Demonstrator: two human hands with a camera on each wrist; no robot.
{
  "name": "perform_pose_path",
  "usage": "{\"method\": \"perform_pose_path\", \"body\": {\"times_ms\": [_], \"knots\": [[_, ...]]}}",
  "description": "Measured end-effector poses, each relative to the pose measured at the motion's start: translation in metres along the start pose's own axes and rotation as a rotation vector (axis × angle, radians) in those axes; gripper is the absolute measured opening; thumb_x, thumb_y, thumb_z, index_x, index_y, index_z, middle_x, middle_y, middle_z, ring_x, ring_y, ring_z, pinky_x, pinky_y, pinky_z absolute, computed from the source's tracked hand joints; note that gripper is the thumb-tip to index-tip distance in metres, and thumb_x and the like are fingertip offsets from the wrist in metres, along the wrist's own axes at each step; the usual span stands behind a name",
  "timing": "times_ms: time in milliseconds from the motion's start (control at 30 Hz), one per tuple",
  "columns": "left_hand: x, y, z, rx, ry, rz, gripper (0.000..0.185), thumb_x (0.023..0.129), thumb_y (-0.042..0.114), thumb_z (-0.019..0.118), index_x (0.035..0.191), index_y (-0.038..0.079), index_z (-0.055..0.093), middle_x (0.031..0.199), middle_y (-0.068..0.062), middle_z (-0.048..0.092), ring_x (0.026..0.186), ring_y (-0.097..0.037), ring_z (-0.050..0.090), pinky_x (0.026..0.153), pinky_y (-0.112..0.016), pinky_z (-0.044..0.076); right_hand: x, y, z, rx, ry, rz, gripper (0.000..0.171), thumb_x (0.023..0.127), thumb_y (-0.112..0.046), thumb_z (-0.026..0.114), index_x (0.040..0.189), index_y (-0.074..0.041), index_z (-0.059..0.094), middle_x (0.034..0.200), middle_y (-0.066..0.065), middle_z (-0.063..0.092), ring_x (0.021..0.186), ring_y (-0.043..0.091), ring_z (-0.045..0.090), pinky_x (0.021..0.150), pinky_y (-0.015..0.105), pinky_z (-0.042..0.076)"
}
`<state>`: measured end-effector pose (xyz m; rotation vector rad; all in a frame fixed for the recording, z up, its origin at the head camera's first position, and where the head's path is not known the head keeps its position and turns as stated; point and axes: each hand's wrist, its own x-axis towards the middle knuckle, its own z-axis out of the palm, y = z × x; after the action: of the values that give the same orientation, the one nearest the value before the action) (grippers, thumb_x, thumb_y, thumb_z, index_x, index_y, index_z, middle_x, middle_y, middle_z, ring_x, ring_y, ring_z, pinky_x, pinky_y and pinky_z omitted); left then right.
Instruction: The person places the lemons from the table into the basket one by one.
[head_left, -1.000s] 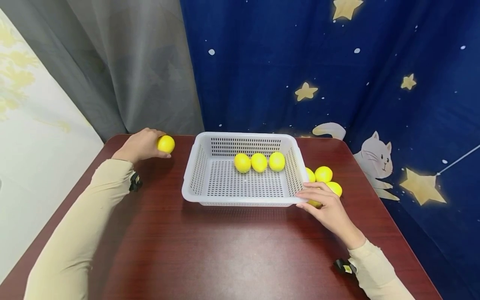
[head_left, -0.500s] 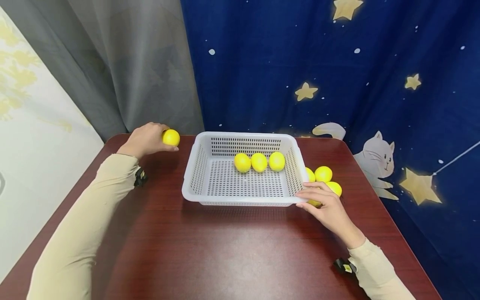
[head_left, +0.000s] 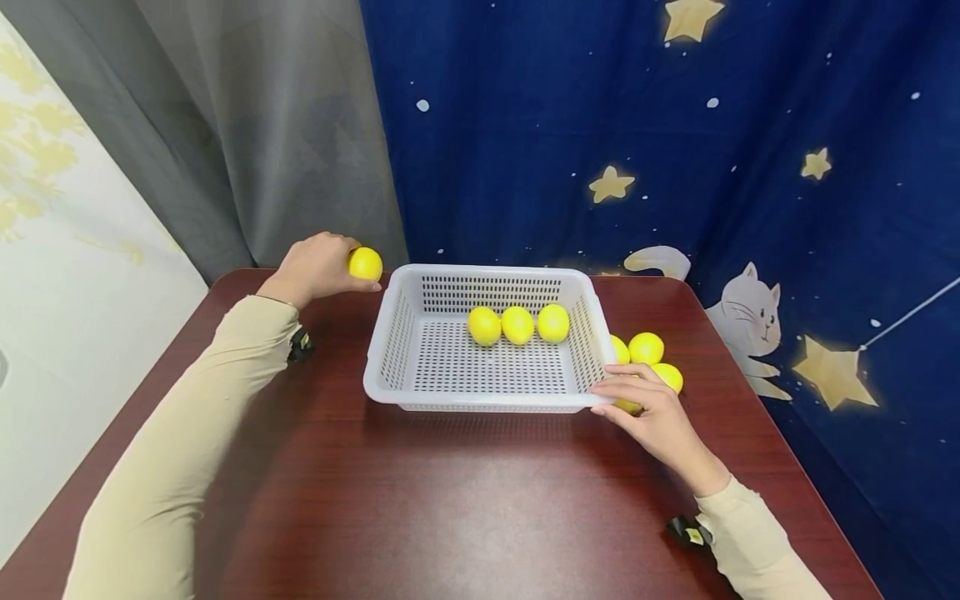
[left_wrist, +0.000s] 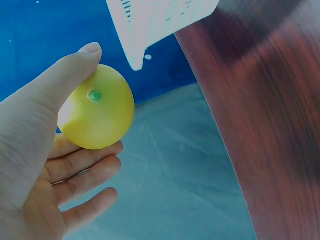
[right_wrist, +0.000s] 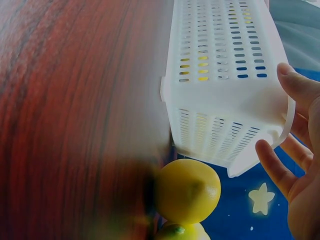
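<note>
My left hand holds a yellow lemon in the air just off the far left corner of a white perforated basket. In the left wrist view the thumb and fingers curl round this lemon, with the basket corner beyond. My right hand lies palm down, straight fingers touching the basket's near right corner. Thumb and fingers rest against the corner of the basket. Three lemons sit in a row inside the basket.
Several more lemons lie on the dark red table just right of the basket, one under my right hand. A blue star curtain and grey drape hang close behind the table.
My left hand has lifted its lemon off the table and carried it right, up to the basket's far left corner. The right hand and basket stayed still.
</note>
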<state>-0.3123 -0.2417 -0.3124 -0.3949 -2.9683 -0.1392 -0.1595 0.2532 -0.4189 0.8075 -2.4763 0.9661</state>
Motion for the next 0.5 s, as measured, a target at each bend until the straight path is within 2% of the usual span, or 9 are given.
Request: {"method": "perform_pose_path", "body": {"times_ms": [200, 500], "knots": [[0.003, 0.008, 0.000, 0.008, -0.005, 0.012, 0.062, 0.076, 0.056, 0.075, 0.109, 0.005, 0.067, 0.099, -0.014, 0.071, 0.084, -0.029, 0.059, 0.072, -0.046, 0.052, 0.001, -0.001, 0.000, 0.011, -0.001, -0.003, 0.042, 0.067, -0.005, 0.088, 0.108, -0.013, 0.077, 0.107, -0.002, 0.077, 0.119, 0.015, 0.055, 0.102, 0.007, 0.033], [0.011, 0.023, 0.000, 0.022, 0.014, 0.035, 0.061, 0.074, 0.056, 0.076, 0.108, 0.005, 0.067, 0.096, -0.012, 0.071, 0.082, -0.028, 0.059, 0.071, -0.043, 0.051, 0.000, -0.001, 0.000, 0.006, 0.003, -0.001, 0.043, 0.068, -0.006, 0.088, 0.109, -0.016, 0.077, 0.108, -0.003, 0.076, 0.119, 0.014, 0.055, 0.102, 0.007, 0.033]]}}
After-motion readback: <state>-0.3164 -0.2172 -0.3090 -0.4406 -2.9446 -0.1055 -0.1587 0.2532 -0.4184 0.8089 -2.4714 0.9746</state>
